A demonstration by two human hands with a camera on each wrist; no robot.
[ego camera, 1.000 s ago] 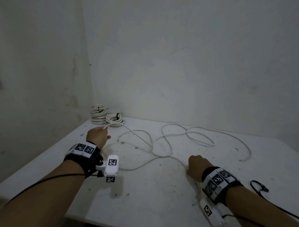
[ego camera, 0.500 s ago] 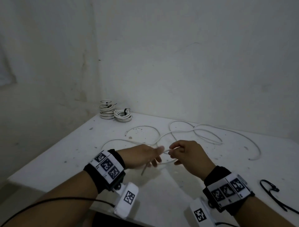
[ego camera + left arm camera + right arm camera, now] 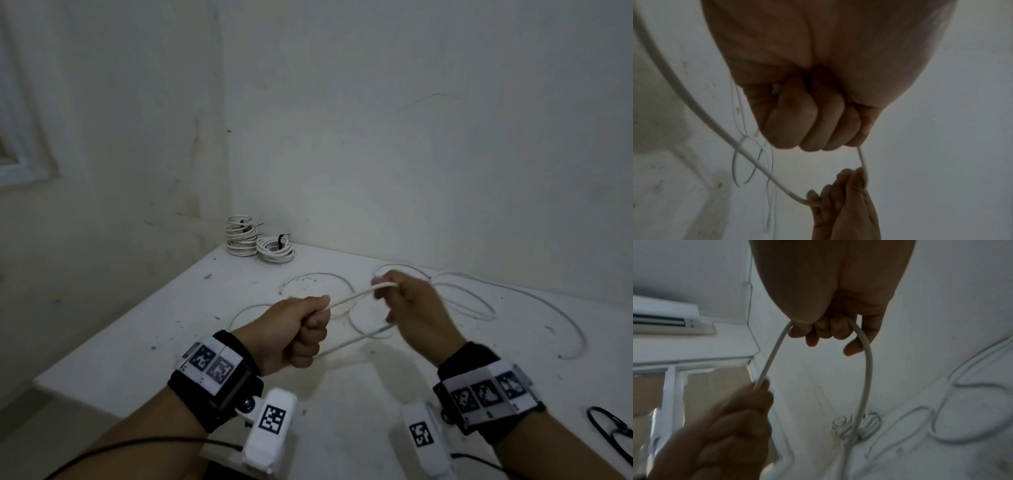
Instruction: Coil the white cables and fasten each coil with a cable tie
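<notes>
A long white cable (image 3: 460,294) lies in loose loops over the white table (image 3: 144,335). My left hand (image 3: 301,329) is a fist round one stretch of it, above the table's near middle. My right hand (image 3: 407,305) grips the same cable a little to the right, fingers curled over it. A short span of cable (image 3: 349,298) runs between both hands. From the right hand the cable (image 3: 867,369) bends in an arc and drops to the table. In the left wrist view the fist (image 3: 818,116) hides the cable inside it.
Two tied white coils (image 3: 260,241) sit at the table's far left corner against the wall. A black cable tie (image 3: 613,428) lies at the right near edge. A window frame (image 3: 20,164) is on the left wall.
Both hands came together from apart, lifted the cable off the table, then drew a little apart. The left hand closed into a fist on it, and the right hand rose.
</notes>
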